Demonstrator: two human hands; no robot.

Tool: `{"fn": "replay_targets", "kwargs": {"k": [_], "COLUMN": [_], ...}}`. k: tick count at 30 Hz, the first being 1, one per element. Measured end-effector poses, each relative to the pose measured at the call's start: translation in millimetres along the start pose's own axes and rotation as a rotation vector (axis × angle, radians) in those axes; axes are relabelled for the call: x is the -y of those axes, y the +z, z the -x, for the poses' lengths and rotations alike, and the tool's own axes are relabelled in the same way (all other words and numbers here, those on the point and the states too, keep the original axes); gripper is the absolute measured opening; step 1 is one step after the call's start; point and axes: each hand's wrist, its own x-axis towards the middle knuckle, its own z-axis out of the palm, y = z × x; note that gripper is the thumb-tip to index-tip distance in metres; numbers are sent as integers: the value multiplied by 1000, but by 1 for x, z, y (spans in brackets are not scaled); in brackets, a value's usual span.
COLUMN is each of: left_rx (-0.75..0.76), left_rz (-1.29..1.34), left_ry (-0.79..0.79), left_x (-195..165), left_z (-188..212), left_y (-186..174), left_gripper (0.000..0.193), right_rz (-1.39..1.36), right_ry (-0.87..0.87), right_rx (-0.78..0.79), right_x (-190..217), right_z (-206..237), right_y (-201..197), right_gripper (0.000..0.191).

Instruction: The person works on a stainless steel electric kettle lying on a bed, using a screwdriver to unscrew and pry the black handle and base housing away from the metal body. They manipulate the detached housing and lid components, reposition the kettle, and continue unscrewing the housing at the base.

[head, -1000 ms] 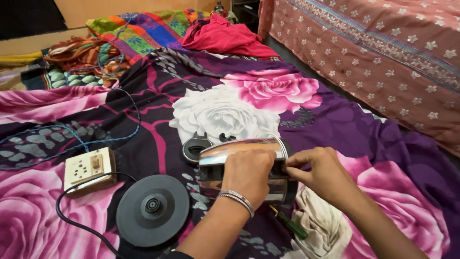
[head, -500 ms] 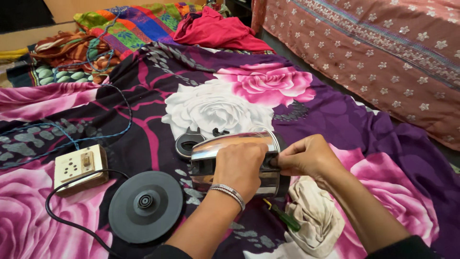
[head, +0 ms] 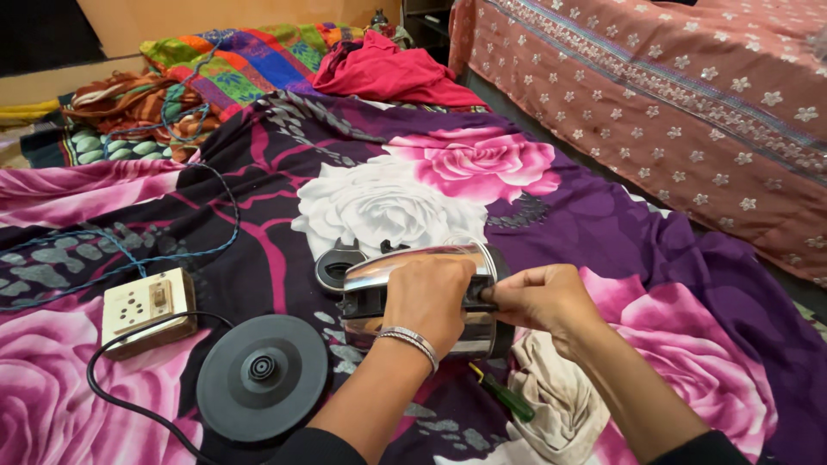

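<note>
Kettle (head: 422, 297), steel-bodied with black trim, lying on its side on a floral bedsheet (head: 603, 224) in purple, pink and white; long axis runs left to right across the view, black-rimmed end toward the right, the other end toward a round black lid (head: 336, 267) lying just beside it on the left. Left hand (head: 431, 297) laid over the middle of the body, fingers curled down around it, a silver bangle (head: 412, 343) at the wrist. Right hand (head: 538, 301) at the right-hand end, fingers pressed together and pinching a small black part on the rim; what that part is cannot be made out. Much of the kettle body is hidden under the left hand, and its far side is out of sight. Round black power base (head: 261, 376) near the lower left, its black cord (head: 112, 392) looping to a cream socket box (head: 148, 312); a blue cable (head: 164, 258) trails away from the box toward the upper left. Screwdriver (head: 504, 398) with green handle below the kettle, lying against a crumpled cream cloth (head: 560, 405); its tip is hidden. Heaped coloured fabrics (head: 233, 69) at the far edge, a patterned pink bed cover (head: 689, 95) at right. Against half a second earlier, both hands keep the same hold and the kettle lies as it did.
</note>
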Motion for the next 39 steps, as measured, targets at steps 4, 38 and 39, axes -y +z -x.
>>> {"fn": "replay_targets", "kwargs": {"k": [4,38,39], "left_rx": [4,43,47], "left_rz": [-6,7,8], "left_ry": [1,-22,-19], "left_x": [0,5,5], "left_z": [1,-3,-4], "left_y": [-1,-3,-3], "left_gripper": [18,22,21], "right_rz": [-161,1574,1542], "right_ry": [46,-405,-419], "right_rx": [124,246,192], "right_x": [-3,127,137], "right_z": [3,68,78], "right_y": [-16,-83,-82], "right_gripper": [17,33,33]}}
